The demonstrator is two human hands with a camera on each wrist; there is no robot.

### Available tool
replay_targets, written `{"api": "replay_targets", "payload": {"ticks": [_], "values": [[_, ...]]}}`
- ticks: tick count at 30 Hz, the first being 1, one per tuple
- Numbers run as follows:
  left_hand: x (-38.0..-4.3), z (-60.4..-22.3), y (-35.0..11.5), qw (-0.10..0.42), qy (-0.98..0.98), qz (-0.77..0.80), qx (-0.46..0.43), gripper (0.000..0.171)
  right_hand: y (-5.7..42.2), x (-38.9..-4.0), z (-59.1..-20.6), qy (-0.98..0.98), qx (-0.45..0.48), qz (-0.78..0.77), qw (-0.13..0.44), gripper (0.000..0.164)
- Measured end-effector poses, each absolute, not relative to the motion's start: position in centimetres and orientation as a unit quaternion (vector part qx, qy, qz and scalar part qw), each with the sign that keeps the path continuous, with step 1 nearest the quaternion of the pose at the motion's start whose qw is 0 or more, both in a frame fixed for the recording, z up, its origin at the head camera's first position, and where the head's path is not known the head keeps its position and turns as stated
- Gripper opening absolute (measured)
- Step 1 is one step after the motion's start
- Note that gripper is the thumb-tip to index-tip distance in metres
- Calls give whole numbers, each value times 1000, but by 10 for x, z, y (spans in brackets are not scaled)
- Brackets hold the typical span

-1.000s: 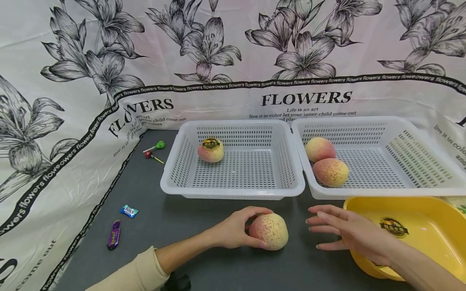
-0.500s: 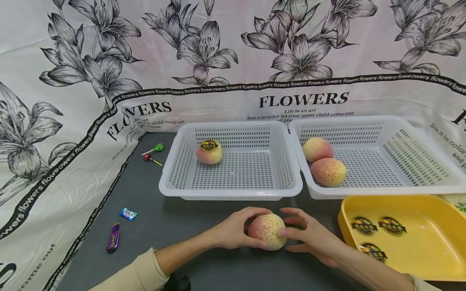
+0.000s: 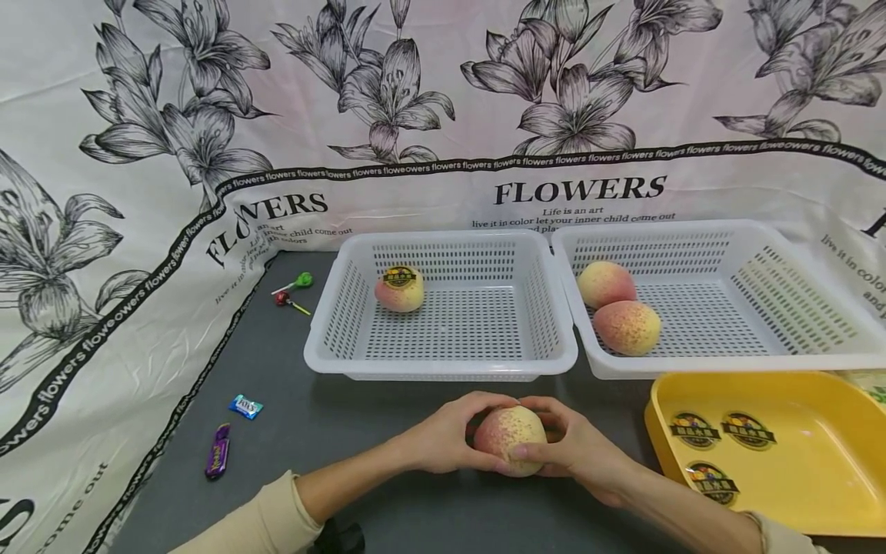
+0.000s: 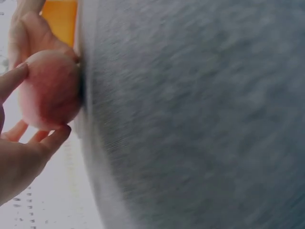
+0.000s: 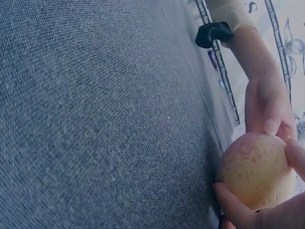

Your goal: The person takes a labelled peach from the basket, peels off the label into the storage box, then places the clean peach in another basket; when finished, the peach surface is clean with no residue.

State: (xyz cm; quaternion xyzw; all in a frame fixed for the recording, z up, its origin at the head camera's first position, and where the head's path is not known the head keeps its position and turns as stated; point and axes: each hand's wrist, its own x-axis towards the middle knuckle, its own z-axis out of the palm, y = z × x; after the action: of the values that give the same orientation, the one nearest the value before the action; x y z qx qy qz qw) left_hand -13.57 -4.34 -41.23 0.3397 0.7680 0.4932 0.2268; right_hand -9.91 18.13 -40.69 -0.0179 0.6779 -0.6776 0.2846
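A yellow-and-pink peach (image 3: 508, 437) is on the dark table in front of the left basket. My left hand (image 3: 446, 435) grips it from the left, thumb at the near side and fingers over the far side. From the other side my right hand (image 3: 584, 446) holds the same peach, its thumb lying across the front. Both hands show around the peach (image 5: 257, 169) in the right wrist view, where a small dark edge peeks out beside the right fingers. The left wrist view has the pinker side of the peach (image 4: 50, 90) between the fingers.
One peach (image 3: 399, 289) with a dark label lies in the left white basket (image 3: 443, 368); two peaches (image 3: 627, 328) lie in the right basket (image 3: 734, 363). A yellow tray (image 3: 817, 462) bearing several dark labels stands at right. Wrapped candies (image 3: 218, 452) and lollipops (image 3: 301, 280) lie at left.
My right hand has come left from over the yellow tray to the peach and now grips it, uncovering labels in the tray. The left hand has kept its hold in place.
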Motion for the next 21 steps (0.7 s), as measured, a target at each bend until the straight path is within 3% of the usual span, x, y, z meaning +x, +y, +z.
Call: {"api": "replay_targets", "payload": {"ticks": [10, 16, 21], "values": [[-141, -356, -68, 200, 759, 501, 365, 56, 182, -99, -409, 678, -22, -680, 278, 75], [-156, -324, -102, 107, 724, 593, 335, 55, 182, -99, -409, 679, -23, -680, 276, 74], [-166, -315, -136, 5, 725, 639, 257, 50, 183, -98, -409, 680, -25, -679, 277, 74]]}}
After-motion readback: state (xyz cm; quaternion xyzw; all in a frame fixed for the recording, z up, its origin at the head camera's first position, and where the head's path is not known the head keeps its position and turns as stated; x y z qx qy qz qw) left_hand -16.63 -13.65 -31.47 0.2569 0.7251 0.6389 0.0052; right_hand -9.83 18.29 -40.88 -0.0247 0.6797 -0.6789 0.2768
